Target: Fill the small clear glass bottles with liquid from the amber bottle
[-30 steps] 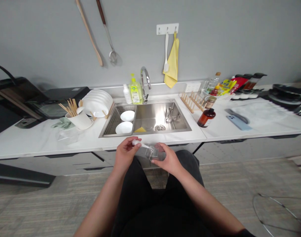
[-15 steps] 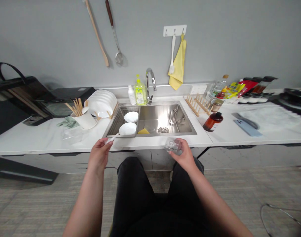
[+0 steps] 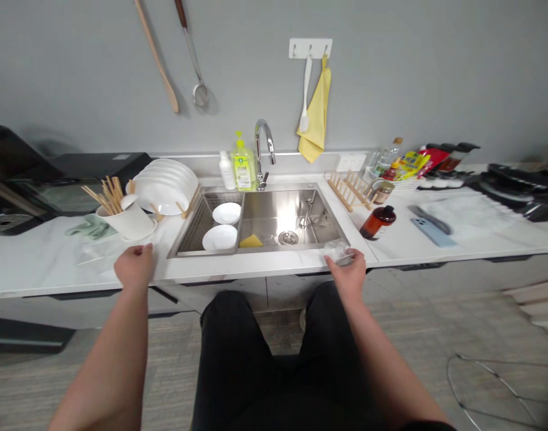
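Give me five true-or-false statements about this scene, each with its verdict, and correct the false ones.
1. The right hand holds a clear container. True.
2. The left hand holds a white bowl. False: nothing shows in it, and the white bowls lie in the wire rack.
3. The yellow sponge lies in the sink. True.
4. The amber bottle stands left of the sink. False: the amber bottle stands to its right.
5. The yellow towel hangs from the wall hooks. True.
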Tool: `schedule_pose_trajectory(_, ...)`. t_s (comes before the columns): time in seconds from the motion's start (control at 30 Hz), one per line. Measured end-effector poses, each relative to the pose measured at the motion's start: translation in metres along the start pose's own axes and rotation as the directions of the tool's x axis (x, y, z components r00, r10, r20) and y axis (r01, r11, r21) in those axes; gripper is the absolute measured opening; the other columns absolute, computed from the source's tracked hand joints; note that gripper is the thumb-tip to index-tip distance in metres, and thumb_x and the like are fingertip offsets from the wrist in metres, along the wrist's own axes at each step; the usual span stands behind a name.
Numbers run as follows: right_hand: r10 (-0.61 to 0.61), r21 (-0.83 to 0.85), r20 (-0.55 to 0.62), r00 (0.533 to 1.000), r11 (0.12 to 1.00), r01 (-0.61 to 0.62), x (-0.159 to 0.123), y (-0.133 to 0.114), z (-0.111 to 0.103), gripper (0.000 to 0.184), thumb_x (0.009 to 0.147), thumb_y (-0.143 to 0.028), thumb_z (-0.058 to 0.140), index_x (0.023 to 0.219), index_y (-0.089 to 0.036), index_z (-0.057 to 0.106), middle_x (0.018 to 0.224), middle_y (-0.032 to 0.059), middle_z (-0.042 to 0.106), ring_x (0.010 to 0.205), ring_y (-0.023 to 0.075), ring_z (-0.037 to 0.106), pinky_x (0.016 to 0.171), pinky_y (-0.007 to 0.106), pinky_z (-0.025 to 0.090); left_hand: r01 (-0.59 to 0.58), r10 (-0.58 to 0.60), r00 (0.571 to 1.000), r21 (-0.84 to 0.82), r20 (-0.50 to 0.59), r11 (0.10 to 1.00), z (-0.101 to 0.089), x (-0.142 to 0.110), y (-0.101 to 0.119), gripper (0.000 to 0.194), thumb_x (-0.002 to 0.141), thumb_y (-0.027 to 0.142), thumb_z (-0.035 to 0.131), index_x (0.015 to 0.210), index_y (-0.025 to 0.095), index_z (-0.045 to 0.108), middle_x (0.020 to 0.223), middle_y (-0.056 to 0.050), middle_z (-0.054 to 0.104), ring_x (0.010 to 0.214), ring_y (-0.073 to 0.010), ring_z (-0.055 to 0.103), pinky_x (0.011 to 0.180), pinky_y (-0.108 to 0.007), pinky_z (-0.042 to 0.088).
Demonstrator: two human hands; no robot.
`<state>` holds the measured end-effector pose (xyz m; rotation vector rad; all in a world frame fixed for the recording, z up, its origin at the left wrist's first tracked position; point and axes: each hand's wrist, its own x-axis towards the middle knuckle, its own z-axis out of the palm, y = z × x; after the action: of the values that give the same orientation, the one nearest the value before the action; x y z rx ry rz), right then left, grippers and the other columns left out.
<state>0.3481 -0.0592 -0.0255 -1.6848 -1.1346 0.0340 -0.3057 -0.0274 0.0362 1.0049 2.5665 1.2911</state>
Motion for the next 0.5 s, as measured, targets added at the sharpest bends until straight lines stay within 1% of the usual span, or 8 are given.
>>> schedule_pose_trajectory(0.13,0.054,-0.113,-0.039,0.998,0.992,-0.058,0.003,-0.002,0.005,0.086,0.077,-0.083,0.084,0.128,-0.018,0.061,0.119,0.0216,0.073,0.114,0.0467,0.068,0.114,0.067,0.049,-0.054,0.053,0.999,0.048,0.013,0.997,0.006,-0.001,0.001,0.030,0.080,0.038,0.088,0.081,0.021,0.064,0.069,0.003,0.048,0.097,-0.0292,0.060,0.110,-0.047,0.045)
schedule_pose_trajectory(0.27,0.089,-0.148,-0.049,0.995,0.984,-0.096,0.003,-0.004,0.008,0.089,0.078,-0.083,0.084,0.132,-0.017,0.059,0.126,0.0259,0.071,0.120,0.0498,0.066,0.115,0.069,0.046,-0.091,0.087,0.995,0.082,0.052,0.993,0.004,0.002,0.006,0.032,0.076,0.035,0.091,0.077,0.022,0.062,0.067,0.004,0.044,0.096,-0.0296,0.060,0.111,-0.047,0.045)
schedule_pose_trajectory(0.4,0.087,-0.164,-0.034,0.996,0.982,-0.091,0.003,-0.005,0.009,0.096,0.078,-0.086,0.085,0.137,-0.015,0.058,0.131,0.0295,0.071,0.126,0.0521,0.065,0.117,0.072,0.045,-0.080,0.073,0.995,0.096,0.073,0.992,0.001,0.006,0.011,0.033,0.080,0.038,0.090,0.073,0.022,0.062,0.064,0.004,0.044,0.095,-0.0304,0.062,0.112,-0.048,0.046)
schedule_pose_trajectory(0.5,0.079,-0.182,-0.013,0.997,0.980,-0.080,0.004,-0.004,0.007,0.105,0.076,-0.091,0.085,0.141,-0.013,0.058,0.133,0.0320,0.071,0.126,0.0535,0.065,0.115,0.073,0.047,-0.079,0.071,0.995,0.107,0.072,0.991,0.002,0.009,0.008,0.032,0.083,0.039,0.088,0.075,0.022,0.063,0.065,0.003,0.046,0.096,-0.0304,0.061,0.110,-0.047,0.046)
